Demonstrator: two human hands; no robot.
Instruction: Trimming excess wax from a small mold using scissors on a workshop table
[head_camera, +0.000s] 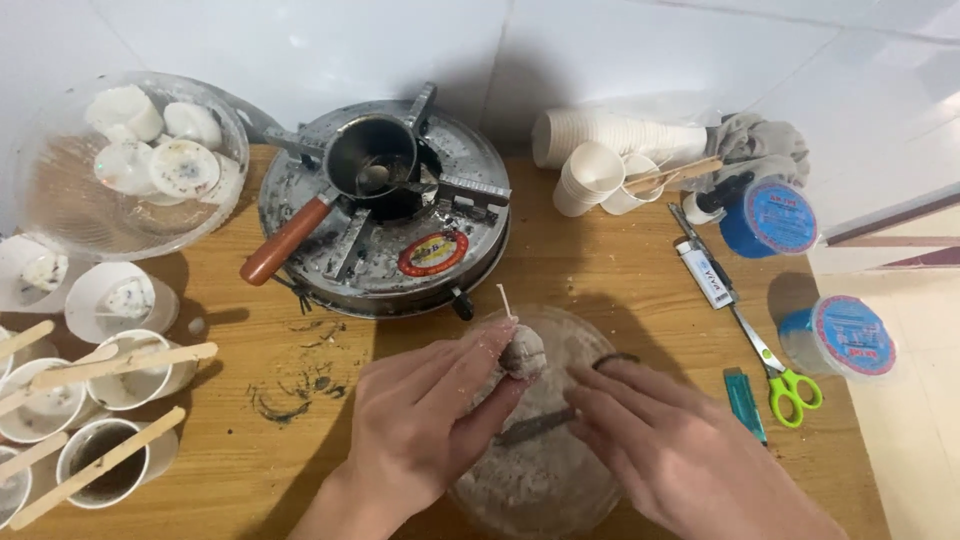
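Observation:
My left hand (425, 415) holds a small greyish lump of wax with a white wick (521, 350) sticking up from it, over a clear glass bowl (585, 335) full of grey crumbs. My right hand (665, 440) is beside it, fingers pinched on a thin dark blade (533, 427) that points toward the lump. Both hands are dusted with the grey powder and hover low over the bowl, near the table's front edge.
A round metal stove (385, 215) carries a small pot with a brown handle (285, 242). A glass bowl of white wax pieces (125, 165) is at the back left. Cups with wooden sticks (120, 375), stacked paper cups (600, 150), scissors (775, 370), two blue-lidded tubs (770, 218), a lighter (745, 403).

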